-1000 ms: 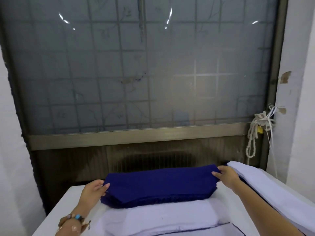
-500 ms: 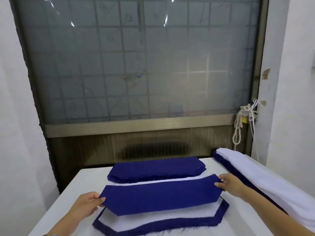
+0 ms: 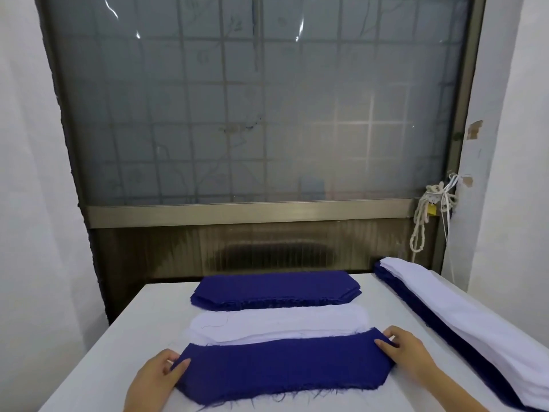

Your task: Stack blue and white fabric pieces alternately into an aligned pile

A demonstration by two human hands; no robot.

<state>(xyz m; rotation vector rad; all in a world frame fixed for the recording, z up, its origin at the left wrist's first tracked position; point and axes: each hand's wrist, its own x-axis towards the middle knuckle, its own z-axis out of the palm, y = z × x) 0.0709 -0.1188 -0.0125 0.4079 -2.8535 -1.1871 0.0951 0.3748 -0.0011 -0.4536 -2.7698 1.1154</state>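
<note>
A blue fabric piece (image 3: 282, 370) lies flat on the near pile at the table's front. My left hand (image 3: 157, 373) pinches its left tip and my right hand (image 3: 407, 349) holds its right tip. Just behind it sits a stack of white pieces (image 3: 276, 322). Farther back lies a stack of blue pieces (image 3: 276, 289). The layers under the top blue piece are hidden.
The white table (image 3: 133, 331) runs back to a dark wall panel under a frosted window. A long pile of blue and white fabric (image 3: 463, 322) lies along the table's right edge. A knotted rope (image 3: 424, 215) hangs at the window frame.
Both hands have carried the blue piece from the far blue stack toward me and lowered it onto the near pile, covering the white layer seen there before.
</note>
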